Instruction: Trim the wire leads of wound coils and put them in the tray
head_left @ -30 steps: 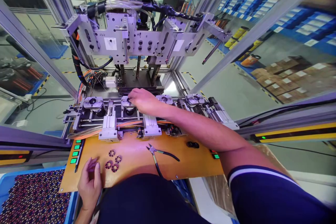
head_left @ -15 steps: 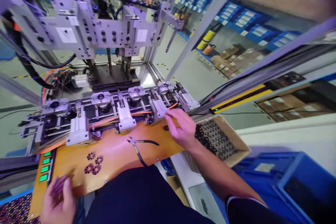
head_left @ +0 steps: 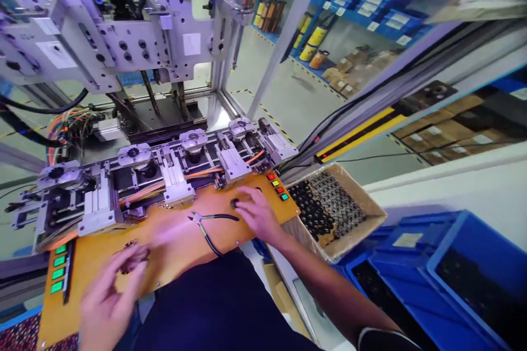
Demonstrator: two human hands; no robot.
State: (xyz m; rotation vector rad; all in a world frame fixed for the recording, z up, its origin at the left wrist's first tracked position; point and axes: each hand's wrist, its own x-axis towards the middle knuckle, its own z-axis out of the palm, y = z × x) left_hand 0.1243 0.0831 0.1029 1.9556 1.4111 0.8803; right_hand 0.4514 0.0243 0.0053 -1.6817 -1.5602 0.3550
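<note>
My left hand (head_left: 113, 290), smeared by motion, hovers over the small dark ring-shaped parts (head_left: 128, 266) at the left of the orange panel (head_left: 168, 252). Its thumb and fingers are apart, with rings showing between them; whether any ring is touched is unclear. On the right of the panel, my right hand (head_left: 258, 218) has a small dark part (head_left: 234, 204) at its fingertips, too small to make out fully. Between the hands lie side cutters (head_left: 201, 222) with dark handles, jaws spread.
A metal fixture row (head_left: 177, 175) runs behind the panel, beneath a large machine head (head_left: 135, 44). Green buttons (head_left: 58, 273) sit at the left and coloured buttons (head_left: 278, 186) at the right. A carton (head_left: 373, 219) of dark parts and blue bins (head_left: 415, 263) stand at right.
My left hand has moved up and right over the ring parts. My right hand has come left and down, uncovering the coloured buttons, and a dark part now shows at its fingertips. The view has shifted.
</note>
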